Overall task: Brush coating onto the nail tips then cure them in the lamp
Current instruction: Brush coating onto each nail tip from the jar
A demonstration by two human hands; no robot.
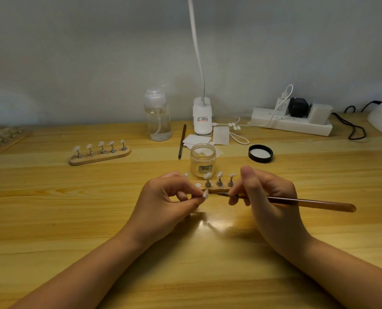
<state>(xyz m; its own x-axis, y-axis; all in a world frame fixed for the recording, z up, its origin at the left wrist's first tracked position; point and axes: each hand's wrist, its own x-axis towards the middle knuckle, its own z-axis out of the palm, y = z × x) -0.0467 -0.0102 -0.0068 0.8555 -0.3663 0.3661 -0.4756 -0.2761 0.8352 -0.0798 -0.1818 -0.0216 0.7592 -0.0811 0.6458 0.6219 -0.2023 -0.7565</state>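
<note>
Hands over wood table [51, 208] by grey wall [74, 52]: left hand [163, 204] pinching nail tip [205, 194], right hand [268, 197] gripping brush [308, 202].

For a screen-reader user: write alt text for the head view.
The left hand pinches a nail tip while the right hand aims a brush at it, above a wooden table. Behind stand a nail holder, an open jar, its black lid and a clip lamp.
</note>
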